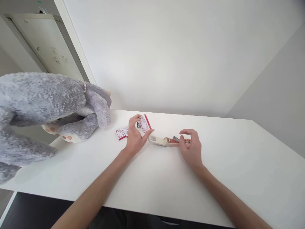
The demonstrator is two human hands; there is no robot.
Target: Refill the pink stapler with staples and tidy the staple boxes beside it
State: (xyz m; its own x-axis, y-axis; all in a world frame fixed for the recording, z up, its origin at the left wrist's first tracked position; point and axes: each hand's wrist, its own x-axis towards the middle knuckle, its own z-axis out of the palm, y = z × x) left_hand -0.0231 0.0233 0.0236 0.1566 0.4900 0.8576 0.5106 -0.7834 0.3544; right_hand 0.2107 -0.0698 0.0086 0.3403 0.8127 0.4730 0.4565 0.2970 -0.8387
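My left hand (135, 137) holds a small white-and-red staple box (144, 124) between thumb and fingers, lifted a little off the white table (152, 178). Two more small red-and-white boxes (122, 132) lie flat just left of that hand. My right hand (191, 147) rests on the right end of a cream stapler (164, 141) lying opened on the table, fingertips pinched at its metal and red inner part.
A large grey plush toy (52, 108) sits on the left end of the table, its paws near the boxes. White walls stand behind and to the right. The table's near edge runs above a dark floor.
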